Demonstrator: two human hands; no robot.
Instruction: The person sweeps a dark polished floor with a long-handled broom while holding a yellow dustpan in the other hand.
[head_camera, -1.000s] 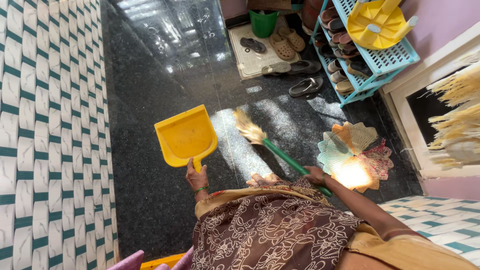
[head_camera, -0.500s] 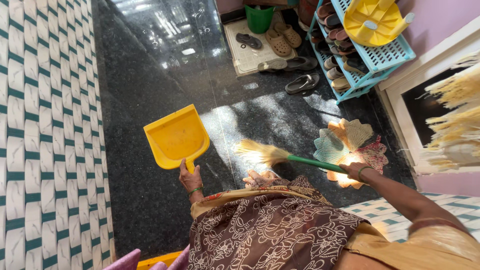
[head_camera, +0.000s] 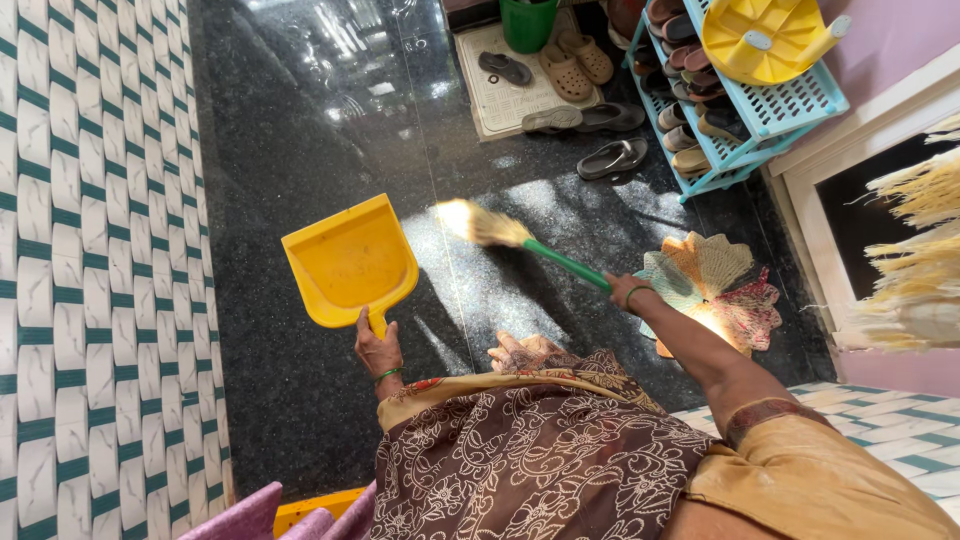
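Two tools on the go here: the left hand (head_camera: 377, 352) grips the handle of a yellow dustpan (head_camera: 349, 262), flat on the dark floor (head_camera: 300, 130) with its mouth facing away, nothing visible inside. Right hand (head_camera: 632, 297) is wrapped round the green broom (head_camera: 520, 240), bristles angled toward the pan. Further out, a blue shoe rack (head_camera: 760, 120) full of sandals.

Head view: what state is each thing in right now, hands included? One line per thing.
Left hand: shut on the dustpan handle.
Dustpan: yellow, held low over the dark floor, pan looks empty.
Right hand: shut on the broom handle.
Broom: green handle, straw head beside the dustpan.
Shoe rack: blue, shelves hold footwear.
Stool: yellow, upside down on the rack.
Fan-shaped mat: flat on the floor.
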